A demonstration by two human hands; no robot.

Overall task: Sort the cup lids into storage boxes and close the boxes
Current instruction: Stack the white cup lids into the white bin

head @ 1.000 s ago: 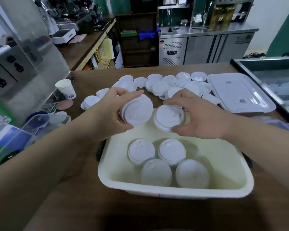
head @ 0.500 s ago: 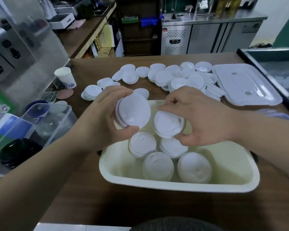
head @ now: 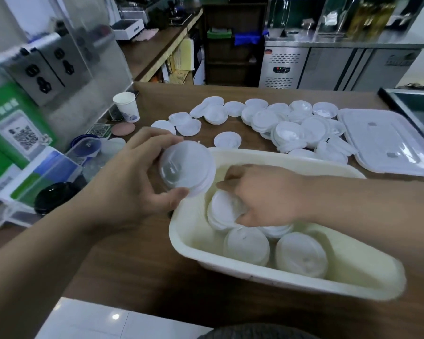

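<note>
A cream storage box (head: 194, 231) stands on the brown table and holds several stacks of white cup lids (head: 301, 258). My left hand (head: 132, 192) grips a small stack of white lids (head: 186, 167) above the box's left rim. My right hand (head: 264, 194) reaches down into the box with its fingers on a stack of lids (head: 224, 209) there. Many loose white lids (head: 289, 126) lie spread on the table behind the box. The box's clear cover (head: 387, 140) lies flat at the right.
A paper cup (head: 126, 106) and a pink coaster (head: 124, 128) sit at the left. A clear box with black and clear lids (head: 54, 194) is at the left edge. A metal-framed case (head: 416, 106) borders the far right.
My right hand has gone down into the box with its lids and set them on a stack. My left hand has shifted left with its stack. The view has swung left.
</note>
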